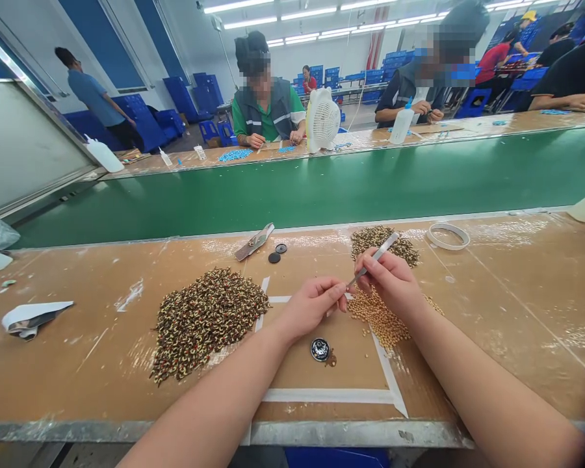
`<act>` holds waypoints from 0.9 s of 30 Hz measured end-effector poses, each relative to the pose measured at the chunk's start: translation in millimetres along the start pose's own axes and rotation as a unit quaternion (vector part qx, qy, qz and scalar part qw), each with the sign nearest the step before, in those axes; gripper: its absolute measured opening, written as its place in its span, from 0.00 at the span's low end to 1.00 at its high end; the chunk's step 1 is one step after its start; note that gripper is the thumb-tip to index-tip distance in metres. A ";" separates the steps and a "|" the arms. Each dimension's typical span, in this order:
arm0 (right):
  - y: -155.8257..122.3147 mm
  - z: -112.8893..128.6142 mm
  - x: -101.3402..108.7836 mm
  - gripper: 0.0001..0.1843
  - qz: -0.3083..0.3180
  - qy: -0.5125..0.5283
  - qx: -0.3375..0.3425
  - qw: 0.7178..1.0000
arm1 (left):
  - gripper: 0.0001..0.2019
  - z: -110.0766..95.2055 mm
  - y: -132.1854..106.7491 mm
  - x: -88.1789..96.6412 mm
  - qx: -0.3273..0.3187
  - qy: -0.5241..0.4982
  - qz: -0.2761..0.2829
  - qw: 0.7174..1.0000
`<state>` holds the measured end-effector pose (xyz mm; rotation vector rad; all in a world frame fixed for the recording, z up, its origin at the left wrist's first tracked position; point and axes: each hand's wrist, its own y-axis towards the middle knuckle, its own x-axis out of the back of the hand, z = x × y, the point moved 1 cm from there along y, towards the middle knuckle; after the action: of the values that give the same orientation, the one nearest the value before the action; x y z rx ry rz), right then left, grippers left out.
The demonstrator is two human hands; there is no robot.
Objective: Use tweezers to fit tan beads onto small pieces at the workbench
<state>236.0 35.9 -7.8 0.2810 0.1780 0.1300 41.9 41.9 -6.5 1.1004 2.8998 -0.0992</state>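
My right hand (387, 281) grips a pair of silver metal tweezers (377, 253), slanting down to the left. Their tip meets the fingertips of my left hand (319, 300), which are pinched together; whatever lies between them is too small to make out. Below the hands, a small round dish (320, 350) of dark, glossy stuff sits beside a brown smear on the table. Under my right hand spreads a pile of small tan beads (385, 322). Behind it lies a heap of dark, speckled small pieces (407, 248). Left of my forearm rises a larger heap of black, cream and red pieces (205, 325).
White tape (326, 395) marks a rectangle on the brown table. Two black caps (274, 257), a folded strip (254, 242) and a tape ring (447, 236) lie farther back. Beyond runs a green conveyor belt (292, 188); people work across it near a white fan (323, 120).
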 end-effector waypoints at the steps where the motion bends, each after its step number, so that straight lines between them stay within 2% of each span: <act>1: 0.0 0.0 -0.3 0.16 -0.007 0.003 0.000 1.000 | 0.22 -0.4 0.8 0.3 -0.008 0.018 -0.005 1.000; 3: -0.2 0.0 -1.7 0.16 -0.012 0.016 0.001 1.000 | 0.22 -4.0 1.5 3.0 -0.029 0.099 -0.030 0.994; 5: -1.2 -0.2 -5.1 0.16 0.005 0.022 0.001 1.000 | 0.20 -12.5 -1.1 10.2 -0.055 0.249 -0.068 0.965; 8: -5.5 -0.9 -14.8 0.17 0.078 -0.006 -0.028 0.997 | 0.12 -31.3 -15.8 30.5 -0.051 0.494 -0.100 0.862; 10: -9.6 -2.2 -23.3 0.19 0.151 -0.019 -0.080 0.985 | 0.08 -43.4 -31.5 49.2 0.007 0.580 -0.102 0.808; 12: -13.4 -4.0 -31.2 0.19 0.220 -0.012 -0.138 0.966 | 0.05 -53.0 -47.5 66.9 0.072 0.626 -0.101 0.770; 14: -16.2 -5.6 -36.7 0.20 0.273 -0.008 -0.179 0.945 | 0.04 -59.1 -59.3 78.4 0.114 0.645 -0.096 0.749; 17: -17.7 -6.9 -39.7 0.19 0.329 -0.028 -0.205 0.921 | 0.02 -62.5 -65.4 81.1 0.138 0.661 -0.084 0.733; 22: -16.1 -5.5 -37.7 0.18 0.378 -0.080 -0.171 0.906 | 0.03 -57.8 -59.4 73.6 0.156 0.683 -0.072 0.710; 27: -15.5 -4.4 -37.7 0.18 0.384 -0.094 -0.151 0.906 | 0.03 -55.3 -60.0 73.9 0.168 0.704 -0.073 0.686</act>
<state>200.0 16.6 -10.5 0.0376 -0.1560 0.9043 -53.9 50.0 47.1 1.3387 4.4923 0.4586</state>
